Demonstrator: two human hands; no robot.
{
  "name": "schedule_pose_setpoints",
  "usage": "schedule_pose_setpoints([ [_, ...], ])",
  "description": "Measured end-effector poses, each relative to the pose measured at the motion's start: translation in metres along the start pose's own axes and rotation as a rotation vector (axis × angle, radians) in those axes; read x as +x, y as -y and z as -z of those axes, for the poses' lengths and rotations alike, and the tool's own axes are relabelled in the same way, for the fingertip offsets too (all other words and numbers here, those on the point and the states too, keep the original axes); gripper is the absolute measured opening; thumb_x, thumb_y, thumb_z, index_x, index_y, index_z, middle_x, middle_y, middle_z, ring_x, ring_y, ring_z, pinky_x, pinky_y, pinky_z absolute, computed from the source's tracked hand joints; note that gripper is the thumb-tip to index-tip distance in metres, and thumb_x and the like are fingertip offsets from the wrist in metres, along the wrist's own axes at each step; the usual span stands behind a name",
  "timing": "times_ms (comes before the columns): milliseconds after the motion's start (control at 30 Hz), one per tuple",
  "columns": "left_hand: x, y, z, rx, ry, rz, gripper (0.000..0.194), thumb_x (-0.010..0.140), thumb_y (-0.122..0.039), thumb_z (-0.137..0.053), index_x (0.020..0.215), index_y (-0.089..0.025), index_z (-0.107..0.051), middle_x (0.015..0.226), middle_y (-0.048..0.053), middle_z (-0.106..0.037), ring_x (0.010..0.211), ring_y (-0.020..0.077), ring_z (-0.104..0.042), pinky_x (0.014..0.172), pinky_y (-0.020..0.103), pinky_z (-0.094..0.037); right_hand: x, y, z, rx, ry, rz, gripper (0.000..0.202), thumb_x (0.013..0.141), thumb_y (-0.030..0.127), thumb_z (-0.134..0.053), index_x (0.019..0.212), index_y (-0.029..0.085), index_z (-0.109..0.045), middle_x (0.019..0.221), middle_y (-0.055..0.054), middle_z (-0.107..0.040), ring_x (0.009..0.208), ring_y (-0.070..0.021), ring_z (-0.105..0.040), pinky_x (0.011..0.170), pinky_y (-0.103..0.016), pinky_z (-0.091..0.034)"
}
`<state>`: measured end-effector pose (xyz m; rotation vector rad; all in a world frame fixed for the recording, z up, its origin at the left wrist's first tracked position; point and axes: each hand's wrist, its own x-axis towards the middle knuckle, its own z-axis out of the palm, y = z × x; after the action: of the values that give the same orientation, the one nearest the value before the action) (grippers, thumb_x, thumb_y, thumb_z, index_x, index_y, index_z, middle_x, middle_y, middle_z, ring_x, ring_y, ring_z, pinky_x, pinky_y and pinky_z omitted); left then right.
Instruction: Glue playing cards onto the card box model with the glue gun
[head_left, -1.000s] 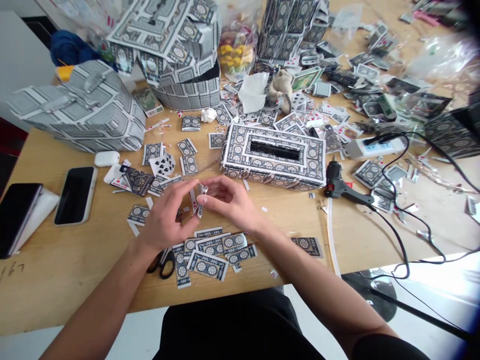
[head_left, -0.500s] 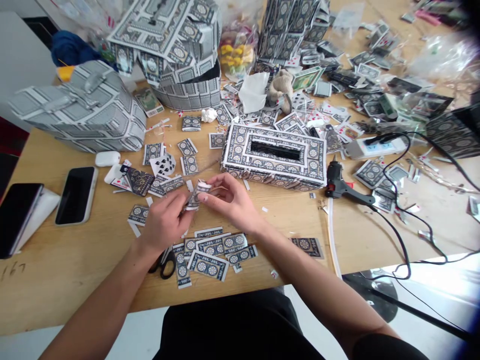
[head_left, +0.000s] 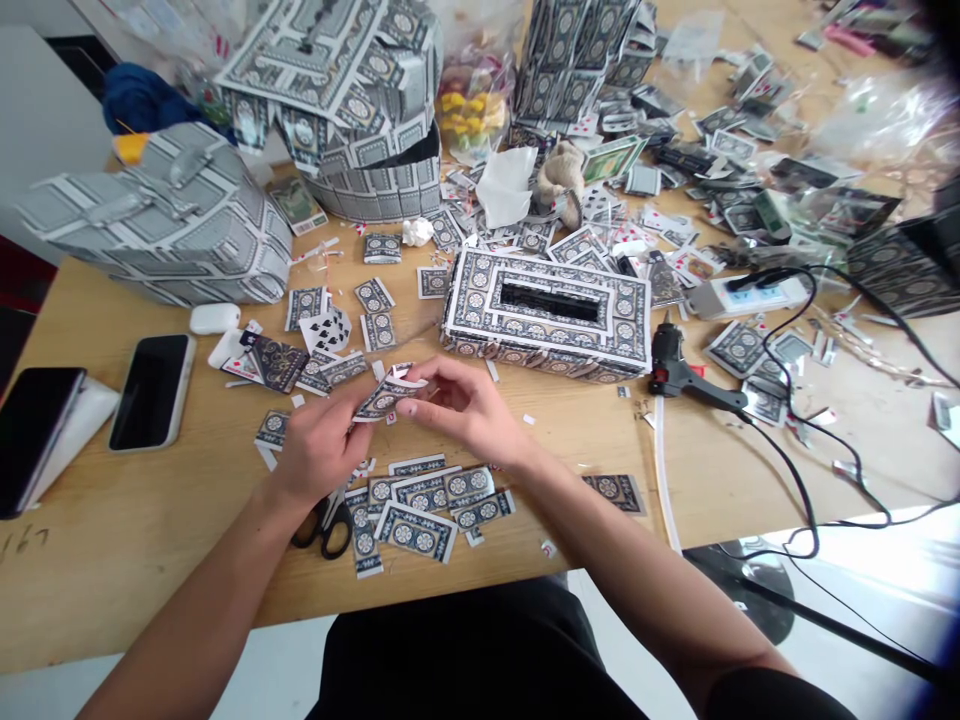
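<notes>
Between my two hands is a folded playing card (head_left: 384,396) with a dark patterned back, tilted above the table. My left hand (head_left: 322,445) is closed on its left end. The thumb and fingers of my right hand (head_left: 457,405) pinch its right end. Below my hands lie several cut card pieces (head_left: 416,530), and black-handled scissors (head_left: 335,530) rest partly beside them. Just beyond my right hand stands a box covered in cards (head_left: 551,310), with a dark slot in its top.
A glue gun (head_left: 679,370) with a cord lies right of the box, near a power strip (head_left: 750,293). Card-covered baskets (head_left: 375,180) stand at the back left. Two phones (head_left: 152,390) lie at the left. Loose cards and plastic bags crowd the back right.
The card between my hands has turned and shows more of its patterned back. My left hand has shifted slightly left and down.
</notes>
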<state>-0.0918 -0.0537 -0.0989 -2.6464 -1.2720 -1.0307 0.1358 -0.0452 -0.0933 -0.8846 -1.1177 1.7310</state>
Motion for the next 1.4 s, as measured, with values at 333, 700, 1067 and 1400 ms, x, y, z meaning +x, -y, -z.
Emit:
schedule_pose_setpoints([
  [333,-0.002,0.0,0.0,0.02,-0.026,-0.026,0.021,0.102,-0.013,-0.066,0.119,-0.019,-0.076,0.076,0.0,-0.08,0.057,0.0143,-0.072,0.063,0.022,-0.052,0.002,-0.004,-0.002,0.064,0.017,0.006,0.044,0.071,0.04,-0.103,0.09,0.023,-0.067,0.093,-0.001,-0.075,0.076,-0.0147,-0.064,0.068,-0.03,-0.054],
  [700,-0.004,0.002,0.003,-0.119,-0.047,0.019,0.032,0.098,-0.008,-0.071,0.127,-0.021,-0.078,0.114,0.004,-0.087,0.086,0.0195,-0.084,0.082,0.024,-0.063,-0.002,0.001,0.0,0.062,0.077,0.099,0.042,0.068,0.031,-0.105,0.093,0.02,-0.073,0.1,-0.002,-0.077,0.088,-0.016,-0.073,0.081,-0.032,-0.062],
  [1067,0.001,0.0,0.004,-0.238,0.016,0.07,0.04,0.099,-0.002,-0.064,0.131,-0.022,-0.077,0.121,0.005,-0.085,0.106,0.0207,-0.083,0.1,0.028,-0.063,-0.003,-0.002,0.001,-0.033,0.059,0.158,0.042,0.071,0.031,-0.103,0.089,0.021,-0.066,0.094,0.001,-0.072,0.084,-0.0149,-0.068,0.078,-0.031,-0.059],
  [1400,-0.001,-0.001,0.0,-0.151,0.0,0.018,0.034,0.097,0.001,-0.064,0.123,-0.019,-0.075,0.11,0.004,-0.085,0.096,0.0173,-0.083,0.091,0.022,-0.061,0.0,-0.012,0.004,-0.166,0.084,0.224,0.027,0.088,0.041,-0.092,0.094,0.021,-0.075,0.102,-0.002,-0.068,0.086,-0.0157,-0.063,0.074,-0.031,-0.051],
])
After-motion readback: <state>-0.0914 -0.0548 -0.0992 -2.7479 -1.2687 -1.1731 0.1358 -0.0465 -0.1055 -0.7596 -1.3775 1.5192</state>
